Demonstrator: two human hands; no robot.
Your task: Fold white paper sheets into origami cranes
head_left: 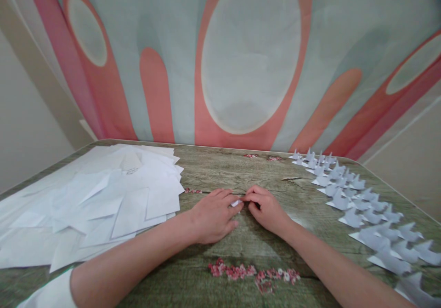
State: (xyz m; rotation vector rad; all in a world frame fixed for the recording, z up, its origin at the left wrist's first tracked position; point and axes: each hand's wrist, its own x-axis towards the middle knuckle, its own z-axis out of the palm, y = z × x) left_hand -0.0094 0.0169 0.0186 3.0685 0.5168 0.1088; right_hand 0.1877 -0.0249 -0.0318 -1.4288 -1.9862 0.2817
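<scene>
Near the middle of the table, a small piece of folded white paper (pixel 236 203) shows between my fingertips, mostly covered by them. My left hand (pixel 215 216) lies low over the tabletop, its fingers pressing on the paper from the left. From the other side, my right hand (pixel 266 208) has curled fingers, with thumb and forefinger pinching the paper's right end. The exact shape of the fold is hidden. Along the right side stand several folded white paper birds (pixel 374 236) in rows, apart from my right hand.
A wide, overlapping pile of white paper sheets (pixel 134 191) covers the table's left side, close to my left forearm. The wood-patterned tabletop (pixel 213 168) carries printed pink blossoms (pixel 237 270). Behind its far edge hangs a pink and grey-green patterned backdrop (pixel 186 59).
</scene>
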